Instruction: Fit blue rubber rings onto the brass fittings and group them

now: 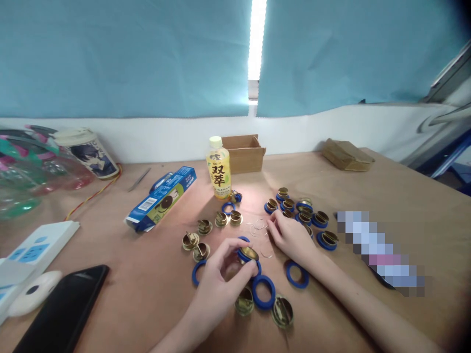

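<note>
My left hand [224, 277] is closed, thumb and fingers gripping a round brass fitting [250, 253] with a blue ring around it. Under and beside that hand lie loose blue rings [263, 292] and brass fittings with a bar across the top [282, 312]. My right hand [290, 235] rests low on the table, its fingers drawn together beside several thin wire rings [259, 224]. Whether a wire ring is between those fingertips is too small to tell. Around the right hand stand several brass fittings seated in blue rings [327, 239]. Other brass fittings [201, 251] sit to the left.
A yellow drink bottle [219, 171] stands before an open cardboard box [243, 155]. Leftward are a blue carton [162, 198], tweezers [139, 180], a patterned cup [90, 154], spray bottles [37, 162] and a black phone [62, 311]. A pixelated object [379, 252] lies right; a brown packet [348, 155] is behind.
</note>
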Available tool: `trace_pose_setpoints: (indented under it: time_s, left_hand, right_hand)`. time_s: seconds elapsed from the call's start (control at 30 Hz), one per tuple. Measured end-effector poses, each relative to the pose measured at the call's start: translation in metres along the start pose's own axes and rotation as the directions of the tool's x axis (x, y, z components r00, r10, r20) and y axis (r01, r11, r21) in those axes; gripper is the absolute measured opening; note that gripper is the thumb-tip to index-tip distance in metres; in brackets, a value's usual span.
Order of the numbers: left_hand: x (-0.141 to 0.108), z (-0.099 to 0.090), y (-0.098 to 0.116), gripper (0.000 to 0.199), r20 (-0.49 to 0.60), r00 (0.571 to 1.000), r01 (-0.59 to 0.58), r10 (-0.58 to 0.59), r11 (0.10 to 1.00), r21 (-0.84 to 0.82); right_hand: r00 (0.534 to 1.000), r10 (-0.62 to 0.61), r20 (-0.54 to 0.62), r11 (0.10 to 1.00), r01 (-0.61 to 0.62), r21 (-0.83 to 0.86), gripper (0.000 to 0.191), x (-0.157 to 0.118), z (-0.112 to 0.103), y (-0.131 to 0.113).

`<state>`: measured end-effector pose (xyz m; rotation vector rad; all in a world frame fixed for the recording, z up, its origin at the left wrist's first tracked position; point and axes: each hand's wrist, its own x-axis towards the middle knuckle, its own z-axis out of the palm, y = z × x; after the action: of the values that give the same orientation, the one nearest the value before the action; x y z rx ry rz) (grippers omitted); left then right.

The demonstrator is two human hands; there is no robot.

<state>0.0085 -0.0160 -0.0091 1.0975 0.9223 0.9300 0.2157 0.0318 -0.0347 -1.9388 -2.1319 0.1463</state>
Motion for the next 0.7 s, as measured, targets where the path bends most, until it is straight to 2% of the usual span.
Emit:
trace_pose_setpoints:
  time_s: [0.23, 0.57, 0.7]
  left_hand:
    - [0.0002, -0.0002, 0.0001, 0.022, -0.011, 1.0, 0.016, -0.016, 1.0, 0.012]
    - [-0.0007, 0.0012, -0.0008, 0.019, -0.015, 1.0, -0.018, 0.019, 0.996, 0.084]
    - [-0.0001, 0.0021, -0.0003, 0.018, -0.007, 1.0, -0.007, 0.007, 0.998, 0.057]
  right_hand:
    - [0.997, 0.08, -0.017, 0.997, -0.08, 0.015, 0.018, -0.0015, 0.0065, -0.0006]
    - [0.996, 0.084, 0.015, 0.996, -0.084, 0.02, 0.016, -0.0031, 0.0045, -0.0036]
    - [0.997, 0.077, 0.024, 0.997, -0.077, -0.007, 0.016, -0.0033, 0.0035, -0.005]
